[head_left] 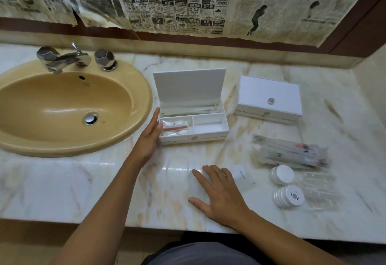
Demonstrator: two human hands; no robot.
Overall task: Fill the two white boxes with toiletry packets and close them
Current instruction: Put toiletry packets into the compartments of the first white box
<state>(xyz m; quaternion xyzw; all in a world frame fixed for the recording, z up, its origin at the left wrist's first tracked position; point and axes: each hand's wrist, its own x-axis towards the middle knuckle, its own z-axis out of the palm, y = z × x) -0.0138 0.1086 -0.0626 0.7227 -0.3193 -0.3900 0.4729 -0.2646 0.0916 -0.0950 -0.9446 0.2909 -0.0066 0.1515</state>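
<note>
An open white box (211, 134) stands mid-counter with its lid up; its front left compartment holds small packets (174, 127), long packets lie in its back section, and the front right compartment looks bare. My left hand (149, 137) rests flat against the box's left side, holding nothing. A second white box (268, 97) sits shut to the right. My right hand (219, 193) lies spread on the counter over a clear flat packet (243, 178). Long wrapped toothbrush packets (290, 152) and two round white packets (282, 174) (289, 197) lie at the right.
A tan sink (133, 81) with a chrome tap (62, 58) fills the left of the marble counter (62, 185). Clear plastic sachets (319, 189) lie at the far right. Newspaper (188, 3) covers the wall behind. The counter's front edge is close to my body.
</note>
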